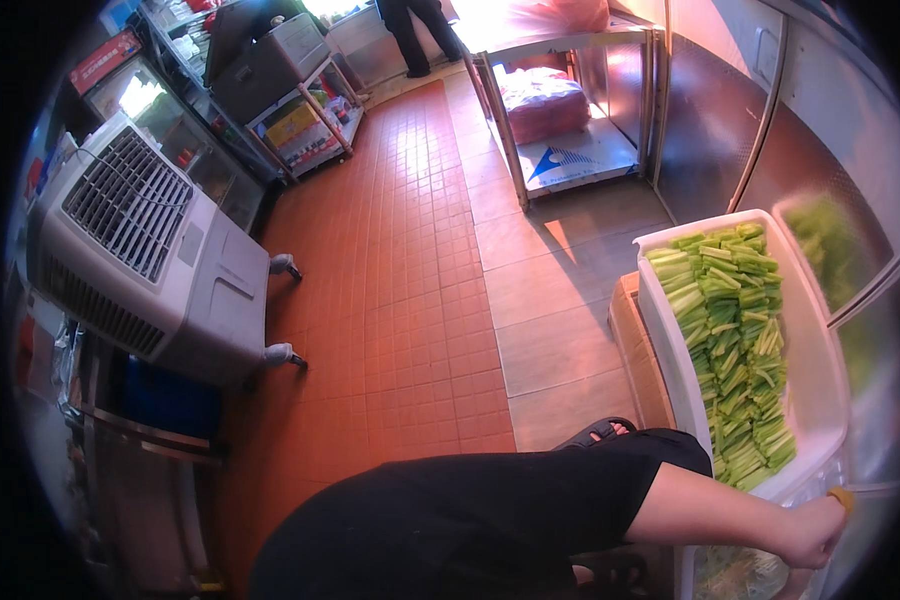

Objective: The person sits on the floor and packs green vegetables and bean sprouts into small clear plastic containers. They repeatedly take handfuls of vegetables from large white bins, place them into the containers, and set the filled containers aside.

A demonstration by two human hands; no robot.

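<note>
My left hand (814,531) reaches out at the lower right, its fingers curled down over a light container (688,574). A small yellow-orange band or strip (841,498) shows at the hand's far side; whether the fingers grip anything is hidden. Clear plastic film (810,484) and pale, stringy contents (739,570) lie in that container, beneath the hand. Just beyond my forearm stands a white plastic tub (814,352), holding rows of cut green vegetable stalks (735,337). My right hand is out of view.
A cardboard box (649,360) sits beside the tub, against shiny metal panels (712,135). A wheeled air cooler (157,247) stands left on red floor tiles (390,300). Ahead are a metal shelf table (570,161) with wrapped bundles (544,105), and a person's dark-trousered legs (420,34).
</note>
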